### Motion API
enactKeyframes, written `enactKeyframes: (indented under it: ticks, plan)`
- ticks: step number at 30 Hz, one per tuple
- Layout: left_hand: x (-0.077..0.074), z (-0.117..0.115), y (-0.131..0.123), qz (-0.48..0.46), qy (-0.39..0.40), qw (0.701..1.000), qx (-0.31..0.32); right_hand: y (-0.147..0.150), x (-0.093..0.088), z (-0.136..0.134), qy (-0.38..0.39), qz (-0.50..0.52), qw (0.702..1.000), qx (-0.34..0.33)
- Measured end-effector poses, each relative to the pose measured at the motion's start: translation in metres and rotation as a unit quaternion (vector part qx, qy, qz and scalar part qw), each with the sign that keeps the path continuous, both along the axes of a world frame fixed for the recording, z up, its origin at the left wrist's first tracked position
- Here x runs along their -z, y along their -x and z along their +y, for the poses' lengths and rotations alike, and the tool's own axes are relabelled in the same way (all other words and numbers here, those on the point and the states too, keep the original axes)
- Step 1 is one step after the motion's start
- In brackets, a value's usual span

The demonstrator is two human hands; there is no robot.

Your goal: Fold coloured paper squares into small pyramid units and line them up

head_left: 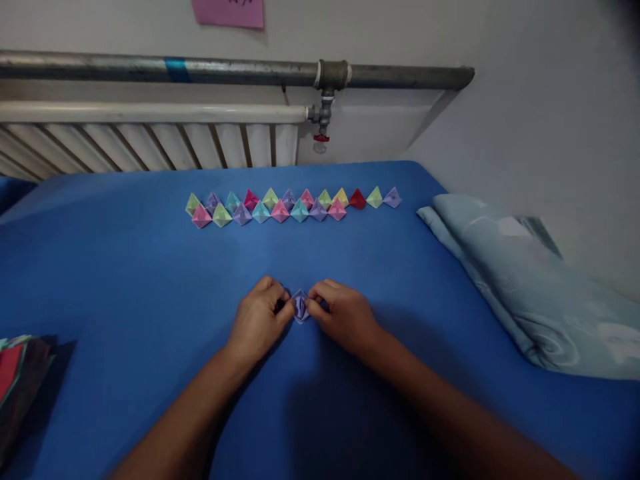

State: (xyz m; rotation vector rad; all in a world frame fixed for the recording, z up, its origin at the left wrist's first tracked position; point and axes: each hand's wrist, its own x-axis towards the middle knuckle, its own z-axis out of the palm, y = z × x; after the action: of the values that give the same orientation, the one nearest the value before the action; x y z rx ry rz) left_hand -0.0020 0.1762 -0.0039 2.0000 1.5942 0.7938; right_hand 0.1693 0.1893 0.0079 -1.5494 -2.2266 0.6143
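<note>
A small purple origami boat [301, 307] sits low over the blue surface, pinched from both sides. My left hand [263, 312] grips its left end between thumb and forefinger. On the opposite end, my right hand [344, 312] pinches it the same way, so both tips are partly hidden by fingers. Farther away, two rows of folded paper boats in many colours stand close together, among them a red boat [357, 199], a pink boat [202, 216] and a purple boat [393, 197] at the right end.
A folded pale green cloth [530, 300] lies on the right of the blue sheet [150, 267]. Colourful paper [15, 367] is stacked at the lower left. Behind are a white radiator [150, 143], a metal pipe [250, 72] and a valve [324, 120].
</note>
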Motion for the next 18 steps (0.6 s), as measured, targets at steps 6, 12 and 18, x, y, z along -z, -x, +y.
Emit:
enactKeyframes:
  ticks: [6, 12, 18]
  plan:
    - [0.0008, 0.0014, 0.0000, 0.015, -0.004, 1.000, 0.009, 0.0055, 0.0034, 0.0023, -0.033, -0.049, 0.998, 0.014]
    - [-0.0028, 0.0019, -0.0033, 0.037, 0.020, 0.999, 0.002, 0.0072, 0.0044, 0.0023, -0.025, -0.048, 0.998, 0.019]
    - [-0.0072, 0.0040, -0.0061, 0.069, 0.044, 0.997, 0.000, 0.0078, -0.0003, 0.0050, 0.010, -0.016, 1.000, 0.022]
